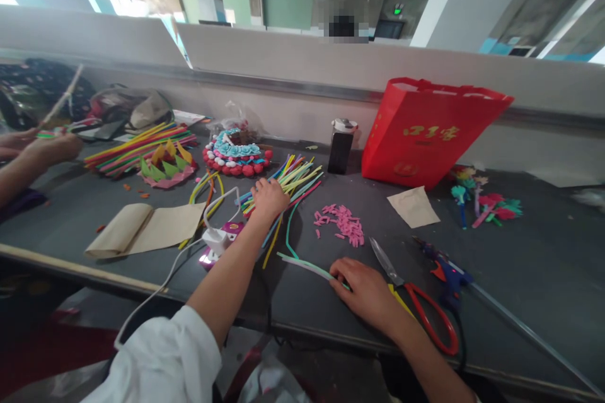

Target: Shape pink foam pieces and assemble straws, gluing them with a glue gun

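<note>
My left hand reaches onto a loose bundle of coloured pipe cleaners, its fingers bent down around some at the bundle's near left side. The fingertips are partly hidden. Resting on the table edge, my right hand is closed on the ends of a few long pale green and whitish pipe cleaners, which point to the left. Beyond it lies a scatter of short pink cut pieces. Red-handled scissors lie just right of my right hand, with a blue glue gun past them.
A white plug and cable sit in a purple-lit power strip beside my left forearm. Behind stand a black bottle and a red bag. Brown paper, a petalled craft piece and a co-worker's hands are at left.
</note>
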A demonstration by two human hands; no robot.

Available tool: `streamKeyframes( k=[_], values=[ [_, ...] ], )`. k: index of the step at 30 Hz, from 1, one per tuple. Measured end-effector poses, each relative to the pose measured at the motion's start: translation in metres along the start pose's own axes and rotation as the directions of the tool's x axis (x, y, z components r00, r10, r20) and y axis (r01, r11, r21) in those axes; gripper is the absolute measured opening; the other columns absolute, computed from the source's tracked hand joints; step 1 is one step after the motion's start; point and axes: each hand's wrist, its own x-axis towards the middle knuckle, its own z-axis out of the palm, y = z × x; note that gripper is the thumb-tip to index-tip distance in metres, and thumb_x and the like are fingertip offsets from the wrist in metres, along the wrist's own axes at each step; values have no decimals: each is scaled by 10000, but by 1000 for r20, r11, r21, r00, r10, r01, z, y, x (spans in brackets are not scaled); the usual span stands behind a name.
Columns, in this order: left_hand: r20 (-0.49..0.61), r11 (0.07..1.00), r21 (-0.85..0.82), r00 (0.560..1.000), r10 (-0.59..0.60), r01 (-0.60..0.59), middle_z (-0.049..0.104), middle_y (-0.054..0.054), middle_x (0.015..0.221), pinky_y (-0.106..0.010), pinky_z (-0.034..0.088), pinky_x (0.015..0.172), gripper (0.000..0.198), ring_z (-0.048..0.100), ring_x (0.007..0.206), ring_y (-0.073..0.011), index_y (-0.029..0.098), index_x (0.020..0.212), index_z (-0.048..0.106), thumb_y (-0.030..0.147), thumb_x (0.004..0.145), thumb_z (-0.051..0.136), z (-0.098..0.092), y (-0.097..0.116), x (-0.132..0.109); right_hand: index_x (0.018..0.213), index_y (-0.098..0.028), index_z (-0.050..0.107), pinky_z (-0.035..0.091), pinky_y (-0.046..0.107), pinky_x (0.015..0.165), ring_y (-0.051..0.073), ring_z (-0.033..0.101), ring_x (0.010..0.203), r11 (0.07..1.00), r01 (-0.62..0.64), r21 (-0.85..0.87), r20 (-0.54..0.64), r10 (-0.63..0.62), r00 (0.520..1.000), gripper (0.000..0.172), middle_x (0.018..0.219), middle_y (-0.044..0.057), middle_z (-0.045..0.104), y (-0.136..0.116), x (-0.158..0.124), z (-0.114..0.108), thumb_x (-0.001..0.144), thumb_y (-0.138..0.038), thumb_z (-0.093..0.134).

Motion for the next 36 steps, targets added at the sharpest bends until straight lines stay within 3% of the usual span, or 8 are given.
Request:
streamKeyframes(
  k=[5, 10, 13, 18, 20, 24, 30, 36],
  values=[
    [9, 993, 9, 993, 121, -121, 573, -209, 1117, -522, 291, 961, 309, 502, 1101, -368, 114, 1071, 622, 191, 814, 468, 12, 9, -23, 872, -219, 575, 389, 250, 723, 161, 588, 823, 1000, 7, -3, -1, -7, 1000, 62, 851, 2, 617, 2, 1, 2, 903, -227, 522],
    [24, 980, -2, 979, 201, -201, 583, -157, 1100, -490, 303, 960, 305, 522, 1081, -336, 179, 1119, 601, 261, 852, 478, 13, 19, -41, 876, -228, 579, 386, 254, 715, 167, 591, 822, 1000, -6, -18, 13, 6, 1000, 67, 856, 6, 622, 2, 2, 1, 900, -234, 517],
    [14, 988, 1, 988, 155, -155, 543, -199, 1194, -519, 327, 935, 538, 496, 1119, -386, 169, 1283, 485, 409, 807, 560, 11, 14, -29, 872, -228, 575, 384, 254, 716, 168, 588, 819, 1000, -3, -21, 11, 4, 1000, 68, 846, 7, 621, 2, 2, 1, 900, -229, 513],
    [46, 998, 19, 997, -66, 65, 441, -313, 1320, -607, 283, 949, 912, 380, 1231, -505, 101, 1353, 391, 581, 636, 684, 13, -5, 1, 872, -226, 572, 383, 255, 711, 172, 588, 824, 1000, -9, -13, 14, 9, 1000, 65, 852, 7, 621, 1, 2, 2, 899, -233, 514],
    [65, 995, 16, 993, -99, 98, 496, -315, 1252, -610, 290, 928, 822, 441, 1175, -501, 88, 1300, 449, 546, 657, 678, 16, -9, 6, 873, -227, 572, 383, 257, 709, 173, 589, 820, 1000, -12, -11, 15, 12, 1000, 68, 845, 7, 621, 1, 2, 1, 900, -233, 509],
    [-5, 996, 11, 996, -85, 85, 556, -243, 1138, -521, 340, 887, 382, 546, 1037, -389, 104, 1157, 557, 299, 832, 504, 10, -11, 7, 868, -230, 566, 387, 260, 716, 175, 592, 823, 1000, -12, -15, 13, 12, 1000, 71, 842, 8, 623, -2, 2, 0, 903, -231, 503],
    [-166, 996, 93, 986, 26, -11, 491, -206, 1206, -476, 336, 864, 410, 465, 1097, -368, 179, 1216, 550, 128, 881, 319, -4, -9, -1, 857, -228, 565, 394, 262, 726, 174, 590, 822, 1000, -16, -7, 11, 16, 1000, 80, 832, 2, 616, 0, 2, 2, 910, -240, 505],
    [-77, 971, 112, 972, 222, -213, 564, -170, 1067, -442, 362, 841, 298, 500, 1012, -334, 134, 968, 675, 121, 838, 407, 10, 3, -30, 842, -221, 560, 388, 261, 717, 172, 589, 817, 1000, -11, -8, 3, 11, 1000, 77, 824, -1, 608, 1, 2, 5, 903, -225, 513]
  ],
)
